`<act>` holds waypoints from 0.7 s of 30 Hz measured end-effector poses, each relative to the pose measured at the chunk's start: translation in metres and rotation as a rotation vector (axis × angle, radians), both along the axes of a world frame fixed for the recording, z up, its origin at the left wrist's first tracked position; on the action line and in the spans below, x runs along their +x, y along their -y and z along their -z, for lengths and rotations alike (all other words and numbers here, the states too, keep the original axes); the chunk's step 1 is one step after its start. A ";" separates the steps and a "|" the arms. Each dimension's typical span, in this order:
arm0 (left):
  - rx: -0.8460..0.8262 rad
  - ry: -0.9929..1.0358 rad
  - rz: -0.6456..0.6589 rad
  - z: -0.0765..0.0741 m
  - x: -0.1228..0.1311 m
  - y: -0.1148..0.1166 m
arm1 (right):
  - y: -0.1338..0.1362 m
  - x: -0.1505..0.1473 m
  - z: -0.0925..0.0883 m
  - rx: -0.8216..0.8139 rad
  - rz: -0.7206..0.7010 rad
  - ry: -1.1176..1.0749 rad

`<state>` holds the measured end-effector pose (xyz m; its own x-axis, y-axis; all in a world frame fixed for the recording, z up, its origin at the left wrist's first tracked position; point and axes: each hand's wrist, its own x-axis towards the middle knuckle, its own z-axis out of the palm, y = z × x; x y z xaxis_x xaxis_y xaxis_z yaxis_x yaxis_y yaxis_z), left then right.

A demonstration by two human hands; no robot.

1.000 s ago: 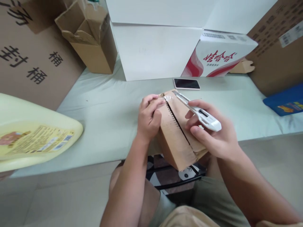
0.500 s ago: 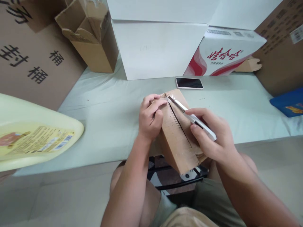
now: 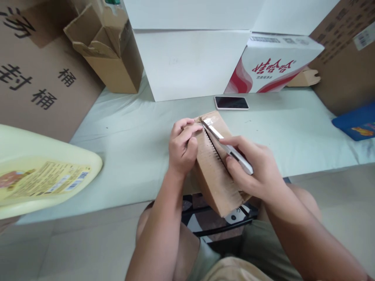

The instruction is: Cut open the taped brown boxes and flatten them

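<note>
A small brown cardboard box (image 3: 216,191) lies tilted at the table's front edge, overhanging my lap. Along its upper face runs a long dark slit with a ragged, toothed edge. My left hand (image 3: 184,146) grips the box's far left part, fingers curled over the top near the slit's far end. In my right hand (image 3: 250,164) is a white utility knife (image 3: 236,153), its blade out. The blade tip meets the box at the slit's far end, close to my left fingertips. Clear tape shines beside the blade.
Beyond the box, a phone (image 3: 231,102) lies on the pale green tablecloth (image 3: 131,156). White cartons (image 3: 190,64) and an open brown box (image 3: 114,72) stand behind. A yellow jug (image 3: 58,168) is at left, a blue package (image 3: 356,121) at right.
My right hand and the knife have shifted left over the box, bringing the blade closer in line with the slit. My left hand keeps its hold. The whole view has shifted slightly.
</note>
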<state>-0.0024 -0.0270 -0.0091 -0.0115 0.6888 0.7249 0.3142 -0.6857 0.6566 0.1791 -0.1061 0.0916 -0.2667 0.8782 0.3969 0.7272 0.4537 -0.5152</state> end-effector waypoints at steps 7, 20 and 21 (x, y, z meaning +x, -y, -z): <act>-0.021 0.011 0.012 0.000 0.000 0.001 | 0.001 0.000 -0.001 0.018 -0.011 -0.002; -0.054 0.012 0.005 -0.002 0.000 0.002 | 0.002 0.002 -0.003 -0.117 -0.005 -0.121; -0.063 0.013 0.004 -0.002 0.000 0.002 | 0.002 0.003 -0.003 -0.131 -0.005 -0.131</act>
